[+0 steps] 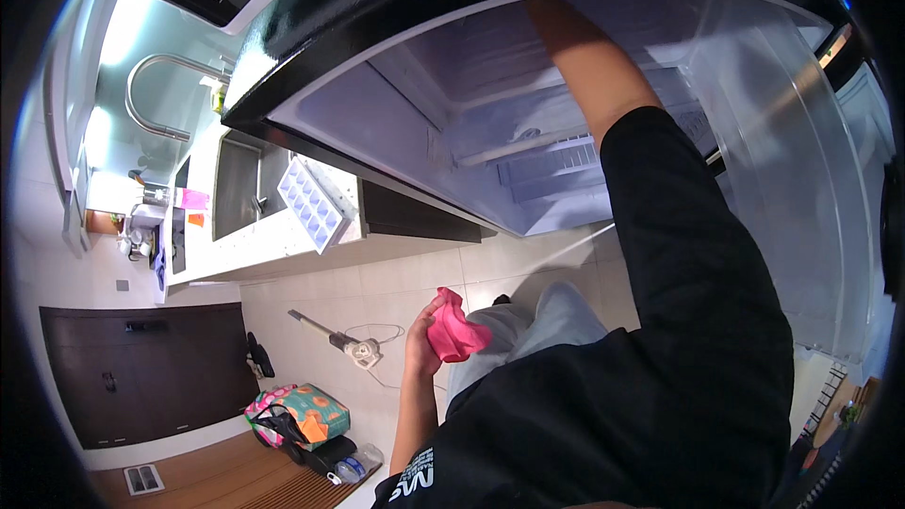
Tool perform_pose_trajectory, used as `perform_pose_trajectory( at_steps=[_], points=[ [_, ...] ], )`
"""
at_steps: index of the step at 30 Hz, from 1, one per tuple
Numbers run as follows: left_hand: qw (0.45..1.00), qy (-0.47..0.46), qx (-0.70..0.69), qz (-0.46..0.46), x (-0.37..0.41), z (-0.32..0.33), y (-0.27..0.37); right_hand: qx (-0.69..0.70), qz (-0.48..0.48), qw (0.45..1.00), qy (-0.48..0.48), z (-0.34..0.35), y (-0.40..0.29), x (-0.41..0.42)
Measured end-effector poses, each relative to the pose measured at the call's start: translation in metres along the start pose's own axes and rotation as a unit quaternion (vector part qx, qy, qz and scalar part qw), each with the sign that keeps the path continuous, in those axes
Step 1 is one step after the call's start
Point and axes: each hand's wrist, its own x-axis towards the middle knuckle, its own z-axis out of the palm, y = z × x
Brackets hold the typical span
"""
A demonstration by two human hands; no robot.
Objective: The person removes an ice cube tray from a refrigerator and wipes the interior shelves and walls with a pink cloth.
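Observation:
In my left hand (422, 339) I hold a crumpled pink cloth (456, 329), low in front of my legs. My right arm (594, 63) reaches up into an open freezer compartment (403, 127) with whitish walls. The right hand itself is out of view, hidden behind the black upper edge (438, 0) of the freezer. Below the forearm, a ledge and a slotted vent (573, 153) show inside the compartment. The freezer door (792, 177), with clear plastic bins on its inner side, stands open at the right.
An ice cube tray (311, 203) lies on the counter by the sink (237, 187), under a curved faucet (134, 95). A stick vacuum cleaner (360, 351) lies on the tiled floor. Patterned bags (311, 410) and plastic bottles (351, 469) sit at lower left, near a dark cabinet (148, 375).

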Motion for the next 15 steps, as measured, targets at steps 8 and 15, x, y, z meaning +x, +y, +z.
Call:
perform_pose_trajectory(
  at_steps=[8,15],
  points=[
    [1.000,0.016,-0.006,-0.018,0.001,0.004,-0.006,0.003,-0.014,1.000,-0.010,0.002,-0.002,-0.004],
    [1.000,0.020,-0.002,-0.018,0.002,0.003,-0.013,0.010,-0.021,1.000,-0.009,0.003,-0.007,-0.004]
  ],
)
